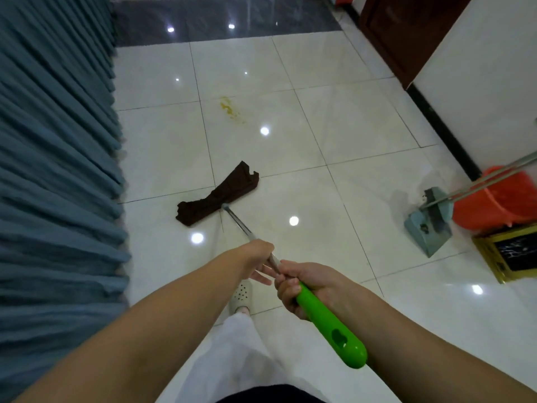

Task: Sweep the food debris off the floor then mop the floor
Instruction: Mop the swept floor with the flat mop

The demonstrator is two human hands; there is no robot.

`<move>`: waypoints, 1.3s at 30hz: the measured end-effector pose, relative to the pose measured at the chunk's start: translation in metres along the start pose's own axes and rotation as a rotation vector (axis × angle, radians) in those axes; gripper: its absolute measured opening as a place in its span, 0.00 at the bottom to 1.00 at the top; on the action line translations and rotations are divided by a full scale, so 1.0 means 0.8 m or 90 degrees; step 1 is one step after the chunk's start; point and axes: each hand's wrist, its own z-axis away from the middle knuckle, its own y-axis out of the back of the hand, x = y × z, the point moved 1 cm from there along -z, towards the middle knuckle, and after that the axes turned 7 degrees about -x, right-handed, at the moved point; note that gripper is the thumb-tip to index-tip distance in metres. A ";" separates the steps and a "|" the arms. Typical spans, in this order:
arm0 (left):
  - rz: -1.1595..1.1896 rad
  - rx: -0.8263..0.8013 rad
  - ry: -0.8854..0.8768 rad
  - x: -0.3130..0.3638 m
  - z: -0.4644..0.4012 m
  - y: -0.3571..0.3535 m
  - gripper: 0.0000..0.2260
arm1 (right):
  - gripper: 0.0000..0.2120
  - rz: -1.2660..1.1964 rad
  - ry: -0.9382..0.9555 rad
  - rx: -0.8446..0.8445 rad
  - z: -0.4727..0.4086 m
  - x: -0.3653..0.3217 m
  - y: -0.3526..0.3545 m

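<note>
A mop with a dark brown cloth head (217,195) lies flat on the glossy cream tile floor (343,132). Its metal shaft (239,223) runs back to a green handle (331,324). My left hand (257,261) grips the shaft just ahead of my right hand (302,287), which grips the top of the green handle. A yellow smear of food residue (231,109) marks the tiles about one tile beyond the mop head.
A blue pleated curtain (55,170) fills the left side. At the right stand a teal dustpan (430,222) with debris, an orange bucket (499,199), a gold-framed panel (508,254), a white wall and a dark wooden door (406,33). My foot (241,292) is below the hands.
</note>
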 end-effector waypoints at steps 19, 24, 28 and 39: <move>0.577 0.064 -0.055 -0.111 0.066 -0.124 0.13 | 0.12 0.003 -0.042 -0.065 0.104 0.125 0.050; 0.630 0.106 -0.072 -0.109 0.061 -0.106 0.07 | 0.10 0.010 -0.055 -0.075 0.096 0.115 0.029; 0.624 0.129 -0.041 -0.099 0.044 -0.065 0.08 | 0.10 0.016 -0.055 -0.035 0.061 0.097 0.004; 0.497 0.109 -0.025 -0.012 -0.003 0.130 0.15 | 0.06 -0.026 0.026 0.019 -0.040 0.004 -0.150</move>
